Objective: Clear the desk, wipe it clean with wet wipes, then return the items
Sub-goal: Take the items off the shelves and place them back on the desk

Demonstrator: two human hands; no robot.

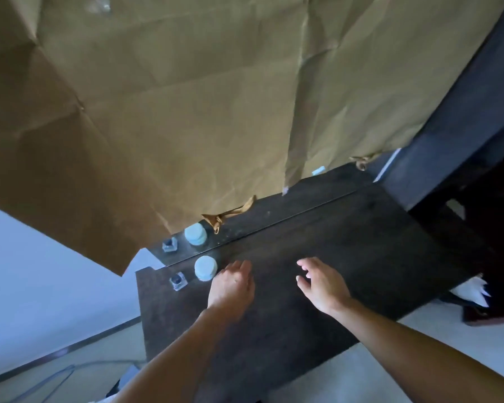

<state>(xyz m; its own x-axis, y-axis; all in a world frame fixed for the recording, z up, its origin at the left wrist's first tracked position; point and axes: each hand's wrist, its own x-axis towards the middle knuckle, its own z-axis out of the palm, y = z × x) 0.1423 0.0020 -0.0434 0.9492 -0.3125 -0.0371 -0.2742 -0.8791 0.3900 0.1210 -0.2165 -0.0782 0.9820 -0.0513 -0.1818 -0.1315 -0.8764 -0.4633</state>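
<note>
A dark wooden desk [346,257] runs across the lower middle of the head view. Near its far left corner stand a pale blue round jar [205,268] and a small square glass bottle with a dark cap [178,280]. My left hand [232,286] hovers palm down just right of the jar, fingers apart, holding nothing. My right hand [322,282] hangs open over the middle of the desk, also holding nothing. No wipe is in view.
Brown paper [186,97] covers a mirror behind the desk; the bare strip below it reflects the jar and bottle. A dark cabinet [463,112] stands at the right. Pale floor lies along the desk's near edge, with a white object [472,289] at the right.
</note>
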